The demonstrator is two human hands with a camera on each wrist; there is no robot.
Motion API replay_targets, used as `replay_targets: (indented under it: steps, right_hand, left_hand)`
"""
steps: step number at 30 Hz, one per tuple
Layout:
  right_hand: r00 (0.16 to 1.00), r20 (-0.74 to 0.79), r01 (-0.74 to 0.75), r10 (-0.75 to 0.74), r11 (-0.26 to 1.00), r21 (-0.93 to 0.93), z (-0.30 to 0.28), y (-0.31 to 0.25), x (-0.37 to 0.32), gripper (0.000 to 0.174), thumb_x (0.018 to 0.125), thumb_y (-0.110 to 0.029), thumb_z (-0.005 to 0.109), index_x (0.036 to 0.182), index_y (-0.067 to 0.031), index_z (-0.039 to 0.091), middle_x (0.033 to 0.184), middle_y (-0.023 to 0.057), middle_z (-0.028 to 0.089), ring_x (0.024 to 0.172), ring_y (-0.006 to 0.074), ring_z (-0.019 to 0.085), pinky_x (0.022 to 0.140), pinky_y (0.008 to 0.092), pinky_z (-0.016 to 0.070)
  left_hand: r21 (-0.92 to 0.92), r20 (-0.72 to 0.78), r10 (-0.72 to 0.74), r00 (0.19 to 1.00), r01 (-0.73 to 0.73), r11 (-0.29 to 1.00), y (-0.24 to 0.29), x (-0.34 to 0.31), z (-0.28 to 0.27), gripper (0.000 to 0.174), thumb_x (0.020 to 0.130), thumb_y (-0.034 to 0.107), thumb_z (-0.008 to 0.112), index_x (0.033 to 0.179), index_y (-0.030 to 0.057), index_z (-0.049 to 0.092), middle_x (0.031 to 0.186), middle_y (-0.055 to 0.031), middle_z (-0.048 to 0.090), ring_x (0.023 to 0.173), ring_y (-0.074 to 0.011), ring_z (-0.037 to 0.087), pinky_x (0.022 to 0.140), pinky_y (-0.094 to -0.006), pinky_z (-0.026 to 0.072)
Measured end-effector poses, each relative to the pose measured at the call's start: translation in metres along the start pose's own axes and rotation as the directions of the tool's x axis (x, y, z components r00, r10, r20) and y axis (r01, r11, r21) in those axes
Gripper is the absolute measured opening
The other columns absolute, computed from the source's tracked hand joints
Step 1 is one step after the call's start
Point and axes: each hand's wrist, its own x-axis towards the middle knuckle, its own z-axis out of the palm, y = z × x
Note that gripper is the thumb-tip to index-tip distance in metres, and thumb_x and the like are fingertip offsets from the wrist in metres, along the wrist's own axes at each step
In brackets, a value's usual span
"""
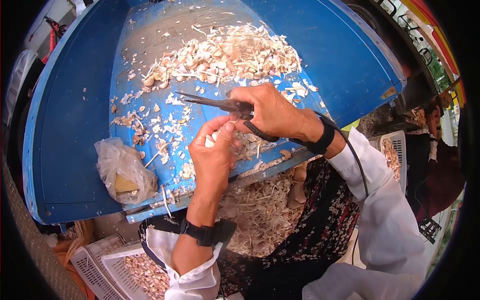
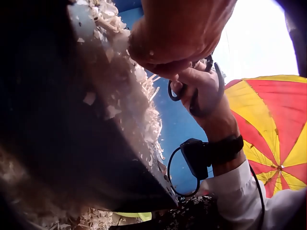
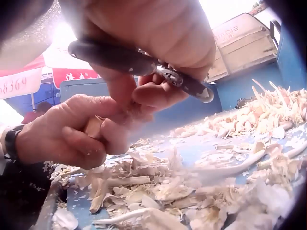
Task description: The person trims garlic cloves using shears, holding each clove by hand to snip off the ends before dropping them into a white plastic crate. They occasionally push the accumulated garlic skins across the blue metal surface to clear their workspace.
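Observation:
My left hand (image 1: 215,150) pinches a pale garlic clove (image 1: 212,138) between thumb and fingers, just above the near edge of the blue board (image 1: 75,130). In the right wrist view the same left hand (image 3: 67,132) curls round the garlic clove (image 3: 93,127). My right hand (image 1: 270,112) grips black scissors (image 1: 210,102), blades pointing left and nearly together, and its fingertips touch the clove. The scissors (image 3: 139,64) run across the right wrist view under my right palm. The scissor handles (image 2: 194,93) show in the left wrist view.
A heap of garlic cloves and skins (image 1: 225,55) lies at the back of the board. A crumpled plastic bag (image 1: 122,170) sits at its near left. Peelings fill my lap (image 1: 260,210). A white crate of cloves (image 1: 135,270) stands below left. Another person (image 1: 432,165) sits to the right.

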Motion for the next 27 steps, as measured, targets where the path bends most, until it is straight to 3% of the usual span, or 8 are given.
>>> replay_targets:
  steps: [4, 8, 13, 15, 19, 22, 23, 27]
  right_hand:
    - [0.987, -0.091, -0.122, 0.130, 0.989, 0.085, 0.016, -0.004, -0.007, 0.026, 0.070, -0.019, 0.075, 0.079, -0.0010, 0.059, 0.064, 0.0107, 0.058, 0.056, 0.0151, 0.053, 0.052, 0.0290, 0.0431]
    - [0.975, -0.061, -0.197, 0.212, 0.961, 0.194, 0.016, -0.003, -0.006, 0.023, 0.070, -0.017, 0.074, 0.078, -0.0006, 0.059, 0.066, 0.0072, 0.060, 0.059, 0.0101, 0.052, 0.053, 0.0287, 0.0429]
    - [0.892, 0.276, -0.413, 0.357, 0.892, 0.183, -0.031, 0.031, 0.012, 0.017, 0.068, -0.007, 0.070, 0.083, -0.0017, 0.065, 0.075, 0.0050, 0.066, 0.062, 0.0092, 0.057, 0.056, 0.0254, 0.0451]
    - [0.922, -0.016, -0.384, 0.387, 0.907, -0.175, -0.039, 0.062, 0.022, 0.018, 0.069, -0.012, 0.069, 0.082, -0.0002, 0.065, 0.066, 0.0030, 0.061, 0.058, 0.0096, 0.054, 0.052, 0.0264, 0.0414]
    - [0.862, -0.214, -0.463, 0.459, 0.885, 0.033, -0.037, 0.102, 0.037, 0.019, 0.070, -0.012, 0.068, 0.085, -0.0011, 0.065, 0.066, 0.0048, 0.060, 0.060, 0.0104, 0.053, 0.054, 0.0269, 0.0406]
    - [0.928, -0.045, -0.373, 0.370, 0.919, -0.130, -0.023, 0.113, 0.043, 0.020, 0.071, -0.012, 0.068, 0.086, -0.0003, 0.062, 0.070, 0.0028, 0.061, 0.061, 0.0098, 0.052, 0.054, 0.0259, 0.0408]
    - [0.912, 0.030, -0.408, 0.410, 0.895, 0.180, -0.023, 0.109, 0.039, 0.017, 0.071, -0.012, 0.068, 0.085, -0.0023, 0.063, 0.070, 0.0021, 0.061, 0.059, 0.0086, 0.051, 0.054, 0.0265, 0.0406]
    - [0.903, -0.185, -0.382, 0.389, 0.921, 0.075, -0.040, 0.092, 0.040, 0.015, 0.073, -0.014, 0.069, 0.080, -0.0031, 0.063, 0.066, 0.0010, 0.059, 0.055, 0.0066, 0.049, 0.049, 0.0234, 0.0380]
  left_hand:
    - [0.025, -0.120, 0.079, 0.990, -0.076, 0.997, -0.002, -0.001, 0.001, 0.016, 0.088, 0.017, 0.064, 0.095, 0.0037, 0.061, 0.068, -0.0032, 0.061, 0.054, -0.0049, 0.053, 0.035, -0.0184, 0.0327]
    - [-0.228, -0.082, 0.000, 0.997, -0.019, 0.973, -0.002, 0.002, -0.003, 0.021, 0.089, 0.020, 0.063, 0.098, 0.0026, 0.057, 0.079, -0.0051, 0.061, 0.056, -0.0081, 0.056, 0.034, -0.0179, 0.0340]
    - [-0.577, 0.035, -0.083, 0.996, 0.087, 0.812, 0.009, 0.007, -0.018, 0.019, 0.091, 0.015, 0.059, 0.102, 0.0011, 0.054, 0.095, -0.0118, 0.061, 0.062, -0.0093, 0.053, 0.034, -0.0148, 0.0327]
    - [-0.599, 0.058, -0.077, 0.995, 0.096, 0.795, 0.009, 0.008, -0.019, 0.017, 0.091, 0.013, 0.058, 0.104, 0.0018, 0.054, 0.096, -0.0127, 0.060, 0.064, -0.0091, 0.051, 0.034, -0.0141, 0.0324]
    - [-0.598, 0.073, -0.052, 0.996, 0.086, 0.797, 0.010, 0.006, -0.011, 0.018, 0.091, 0.011, 0.058, 0.107, 0.0033, 0.054, 0.096, -0.0111, 0.059, 0.067, -0.0097, 0.052, 0.034, -0.0139, 0.0317]
    - [-0.621, 0.086, -0.032, 0.996, 0.079, 0.780, 0.009, 0.007, -0.014, 0.019, 0.092, 0.012, 0.057, 0.108, 0.0035, 0.054, 0.095, -0.0096, 0.058, 0.068, -0.0101, 0.051, 0.034, -0.0139, 0.0313]
    - [-0.654, 0.103, -0.014, 0.995, 0.078, 0.752, 0.009, 0.008, -0.015, 0.019, 0.092, 0.013, 0.057, 0.109, 0.0033, 0.054, 0.094, -0.0087, 0.057, 0.069, -0.0102, 0.051, 0.034, -0.0139, 0.0312]
    - [-0.756, 0.111, 0.008, 0.994, 0.079, 0.650, 0.014, 0.012, -0.025, 0.014, 0.093, 0.012, 0.055, 0.102, 0.0021, 0.053, 0.095, -0.0091, 0.056, 0.068, -0.0097, 0.050, 0.033, -0.0133, 0.0329]
